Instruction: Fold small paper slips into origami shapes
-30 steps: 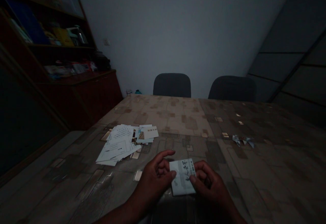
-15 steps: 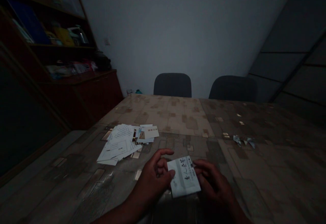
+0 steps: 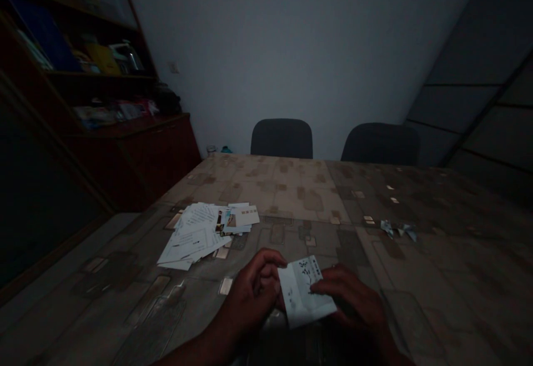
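Observation:
A white piece of folded paper with dark brush-style characters and small print is held low over the near part of the table. My left hand grips its left edge with curled fingers. Across the paper's right side lie the fingers of my right hand, covering some of the writing; its thumb is hidden beneath. Left of my hands, a loose pile of printed papers and cards is spread on the table.
A patterned cover lies over the table. Small folded paper pieces sit to the right. Two dark chairs stand at the far edge, before a pale wall. A reddish cabinet with shelves stands at the left.
My right fingers have moved left, from beside the paper onto its face. The paper has shifted slightly right and tilted, and my left thumb has slid off its front.

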Tool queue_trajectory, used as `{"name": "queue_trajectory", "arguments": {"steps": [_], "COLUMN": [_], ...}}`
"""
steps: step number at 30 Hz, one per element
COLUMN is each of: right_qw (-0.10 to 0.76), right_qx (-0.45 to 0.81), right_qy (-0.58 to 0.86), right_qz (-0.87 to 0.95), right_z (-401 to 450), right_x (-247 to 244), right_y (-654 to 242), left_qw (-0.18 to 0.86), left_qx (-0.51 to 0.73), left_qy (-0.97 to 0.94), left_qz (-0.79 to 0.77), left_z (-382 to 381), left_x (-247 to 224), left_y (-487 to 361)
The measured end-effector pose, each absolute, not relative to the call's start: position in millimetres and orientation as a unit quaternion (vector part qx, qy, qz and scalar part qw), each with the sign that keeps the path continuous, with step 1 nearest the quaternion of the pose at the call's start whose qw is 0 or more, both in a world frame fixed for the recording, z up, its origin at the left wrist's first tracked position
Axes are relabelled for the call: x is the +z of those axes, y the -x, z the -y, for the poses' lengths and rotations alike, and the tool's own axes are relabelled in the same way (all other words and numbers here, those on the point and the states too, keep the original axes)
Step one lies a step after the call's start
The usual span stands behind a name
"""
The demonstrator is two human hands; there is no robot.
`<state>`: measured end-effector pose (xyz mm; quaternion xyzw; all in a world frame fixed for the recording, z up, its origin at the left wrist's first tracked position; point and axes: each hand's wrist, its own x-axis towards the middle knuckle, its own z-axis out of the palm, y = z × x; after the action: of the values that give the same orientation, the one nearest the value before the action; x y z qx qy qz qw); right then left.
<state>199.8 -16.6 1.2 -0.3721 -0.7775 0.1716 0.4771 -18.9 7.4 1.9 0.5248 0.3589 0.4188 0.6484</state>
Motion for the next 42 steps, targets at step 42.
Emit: {"name": "queue_trajectory", "arguments": {"steps": [42], "right_qw": [0.279], "right_qx": [0.127], "right_qy": [0.438], "right_qz": [0.845], "right_z": [23], "right_x": [-30], "right_y": [-216], "left_qw": [0.168], "left_qx": [0.241], "left_qy": [-0.88], "left_qz": [-0.374], "left_z": [1], "left_x": [-24], "left_y": [22]}}
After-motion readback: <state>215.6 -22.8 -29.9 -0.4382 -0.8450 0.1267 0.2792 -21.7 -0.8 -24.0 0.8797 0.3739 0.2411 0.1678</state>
